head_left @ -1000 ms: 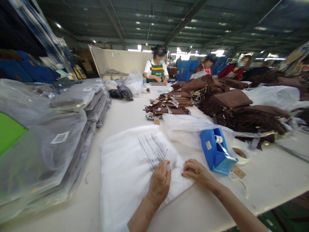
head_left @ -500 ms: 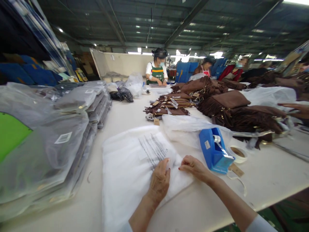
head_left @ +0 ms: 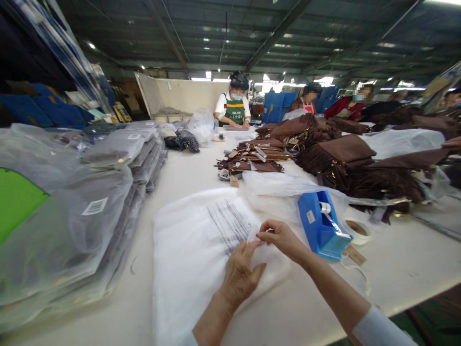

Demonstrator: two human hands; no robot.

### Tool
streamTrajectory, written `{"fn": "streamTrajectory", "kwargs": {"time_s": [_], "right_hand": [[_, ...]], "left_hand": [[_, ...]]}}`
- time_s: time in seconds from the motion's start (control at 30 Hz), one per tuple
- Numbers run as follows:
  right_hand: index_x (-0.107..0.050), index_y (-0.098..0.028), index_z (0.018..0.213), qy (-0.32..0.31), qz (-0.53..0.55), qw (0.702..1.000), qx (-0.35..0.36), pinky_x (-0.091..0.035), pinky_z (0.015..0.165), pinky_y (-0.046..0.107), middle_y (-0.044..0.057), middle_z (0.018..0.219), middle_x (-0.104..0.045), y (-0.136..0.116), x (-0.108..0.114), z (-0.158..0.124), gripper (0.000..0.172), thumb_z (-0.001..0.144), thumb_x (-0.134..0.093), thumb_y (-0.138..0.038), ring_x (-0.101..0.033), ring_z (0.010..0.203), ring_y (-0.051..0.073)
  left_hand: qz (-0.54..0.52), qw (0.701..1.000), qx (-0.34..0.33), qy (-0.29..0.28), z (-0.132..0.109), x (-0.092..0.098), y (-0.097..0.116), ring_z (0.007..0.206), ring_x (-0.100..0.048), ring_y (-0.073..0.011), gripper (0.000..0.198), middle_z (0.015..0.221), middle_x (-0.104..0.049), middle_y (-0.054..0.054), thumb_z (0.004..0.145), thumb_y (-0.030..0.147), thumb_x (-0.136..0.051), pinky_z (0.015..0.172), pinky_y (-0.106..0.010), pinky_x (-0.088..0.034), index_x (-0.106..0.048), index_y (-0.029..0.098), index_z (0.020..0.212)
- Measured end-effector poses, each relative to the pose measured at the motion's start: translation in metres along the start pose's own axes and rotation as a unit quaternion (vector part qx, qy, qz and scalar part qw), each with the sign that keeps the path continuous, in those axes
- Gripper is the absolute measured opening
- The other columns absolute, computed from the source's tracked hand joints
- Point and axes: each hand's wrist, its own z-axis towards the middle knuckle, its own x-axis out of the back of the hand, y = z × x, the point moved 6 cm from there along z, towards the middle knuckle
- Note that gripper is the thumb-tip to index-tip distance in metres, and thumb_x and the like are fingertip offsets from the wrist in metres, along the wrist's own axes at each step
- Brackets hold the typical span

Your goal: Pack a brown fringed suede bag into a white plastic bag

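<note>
Finding: the top polythene bag (head_left: pixel 230 223) of a flat white pile (head_left: pixel 180 288), printed with black lines of text, lies at your edge of the table (head_left: pixel 187 163), just left of the blue tape dispenser (head_left: pixel 319 226).

Your right hand (head_left: pixel 283 238) has a raised corner of that bag's film pinched between thumb and forefinger, close to the dispenser's left side.

Your left hand (head_left: pixel 239 274) rests palm-down on the same bag, further left of the dispenser than the right hand. Its fingertips meet the film at the right hand's pinch and its thumb is splayed aside. You cannot tell whether it nips the film or only presses on it.

- A roll of tape (head_left: pixel 356 230) lies flat just right of the dispenser.
- A brown card tag (head_left: pixel 355 255) lies by the dispenser's near right corner.
- Loose clear plastic sheeting (head_left: pixel 281 190) is bunched directly behind the dispenser.
- Brown fringed bags (head_left: pixel 360 168) are heaped beyond the dispenser and to its right.
- Stacks of grey packed goods (head_left: pixel 72 226) in clear bags stand well to the dispenser's left.
- A co-worker in a green apron (head_left: pixel 234 108) stands far beyond the dispenser, at the table's end.
</note>
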Motion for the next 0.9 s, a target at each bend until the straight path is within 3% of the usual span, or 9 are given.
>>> {"fn": "streamTrajectory", "kwargs": {"time_s": [0.1, 0.2, 0.33, 0.4, 0.5, 0.67, 0.9], "right_hand": [[-0.054, -0.019, 0.079, 0.006, 0.017, 1.000, -0.005, -0.043, 0.058, 0.027, 0.001, 0.068, -0.060, 0.009, 0.009, -0.008, 0.032, 0.078, -0.046, -0.050, -0.057, 0.062, 0.014], [-0.059, -0.019, 0.079, -0.005, -0.011, 1.000, 0.002, -0.042, 0.061, 0.029, 0.002, 0.071, -0.060, 0.024, 0.021, -0.022, 0.031, 0.071, -0.056, -0.050, -0.057, 0.067, 0.016], [-0.067, -0.025, 0.086, -0.046, -0.065, 0.997, 0.026, -0.041, 0.083, 0.033, 0.004, 0.097, -0.061, 0.038, 0.023, -0.040, 0.032, 0.058, -0.073, -0.041, -0.055, 0.094, 0.021], [-0.068, -0.027, 0.083, -0.051, -0.095, 0.994, 0.028, -0.037, 0.089, 0.036, 0.003, 0.098, -0.060, 0.043, 0.019, -0.043, 0.026, 0.060, -0.074, -0.037, -0.053, 0.097, 0.022], [-0.066, -0.025, 0.069, -0.046, -0.139, 0.989, 0.026, -0.036, 0.085, 0.037, 0.002, 0.085, -0.062, 0.047, 0.011, -0.041, 0.008, 0.070, -0.066, -0.032, -0.053, 0.089, 0.021], [-0.060, -0.022, 0.066, -0.047, -0.175, 0.983, 0.028, -0.035, 0.077, 0.035, 0.001, 0.077, -0.059, 0.040, 0.007, -0.034, 0.010, 0.074, -0.061, -0.027, -0.051, 0.083, 0.019], [-0.053, -0.021, 0.067, -0.045, -0.155, 0.986, 0.036, -0.037, 0.070, 0.030, 0.001, 0.075, -0.053, 0.011, 0.013, -0.031, 0.013, 0.077, -0.056, -0.027, -0.048, 0.074, 0.016]], "left_hand": [[-0.012, 1.000, -0.001, 0.023, -0.001, -0.001, -0.006, 0.101, -0.057, -0.0192, 0.039, 0.107, -0.061, -0.008, 0.081, 0.008, -0.040, 0.089, -0.037, -0.049, -0.048, 0.018, 0.118], [-0.011, 0.999, -0.001, 0.038, -0.001, -0.002, -0.010, 0.103, -0.056, -0.0184, 0.037, 0.108, -0.061, -0.009, 0.084, 0.010, -0.038, 0.090, -0.036, -0.048, -0.047, 0.017, 0.119], [-0.013, 0.999, 0.000, 0.043, -0.004, -0.002, -0.009, 0.098, -0.058, -0.0170, 0.034, 0.104, -0.063, -0.007, 0.087, 0.011, -0.036, 0.088, -0.033, -0.049, -0.050, 0.019, 0.117], [0.002, 0.999, 0.001, 0.038, -0.005, -0.002, -0.010, 0.094, -0.060, -0.0177, 0.034, 0.099, -0.064, -0.007, 0.088, 0.012, -0.035, 0.084, -0.034, -0.051, -0.054, 0.021, 0.115], [0.030, 0.999, -0.005, 0.028, -0.006, -0.004, -0.012, 0.095, -0.060, -0.0209, 0.036, 0.097, -0.065, -0.009, 0.087, 0.011, -0.036, 0.083, -0.038, -0.052, -0.061, 0.023, 0.110], [0.030, 0.999, -0.004, 0.018, -0.005, -0.007, -0.015, 0.095, -0.060, -0.0223, 0.038, 0.097, -0.064, -0.011, 0.084, 0.008, -0.038, 0.083, -0.040, -0.052, -0.064, 0.022, 0.107], [0.023, 1.000, 0.012, 0.018, -0.005, -0.009, -0.019, 0.089, -0.061, -0.0200, 0.037, 0.095, -0.062, -0.012, 0.083, 0.007, -0.037, 0.082, -0.039, -0.052, -0.067, 0.021, 0.101]]}}
